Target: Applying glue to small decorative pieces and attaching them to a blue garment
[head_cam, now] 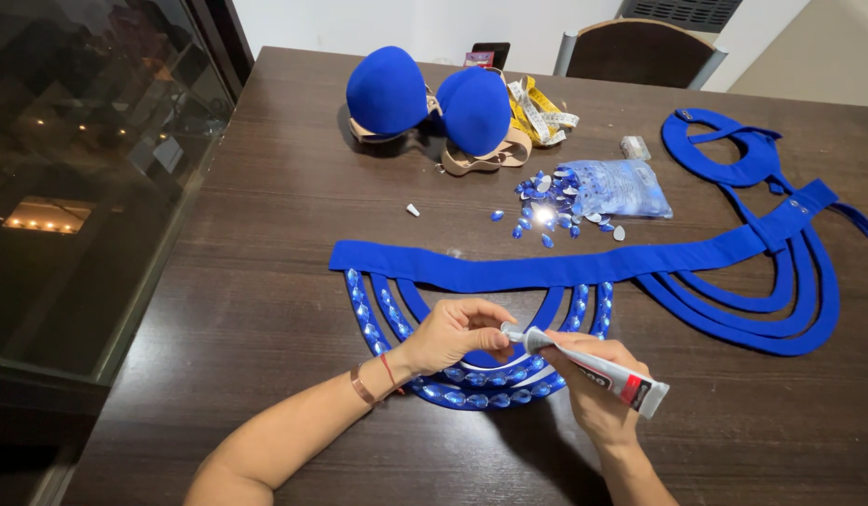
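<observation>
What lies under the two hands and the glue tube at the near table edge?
Curved blue fabric strips hanging from a blue band, set with rows of blue gems. The left hand and right hand, holding a white glue tube, cover the middle strips.

A clear plastic bag of blue gems (619,187) lies mid-table; the white glue tube (593,367) bears a red-black label, perhaps.

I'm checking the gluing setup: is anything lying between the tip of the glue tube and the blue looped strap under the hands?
Nothing visible does. The right hand holds the glue tube with its nozzle just above the gem-covered blue strap loops; the left hand pinches beside the tip, not under it. The loose gems lie farther back on the table.
</observation>
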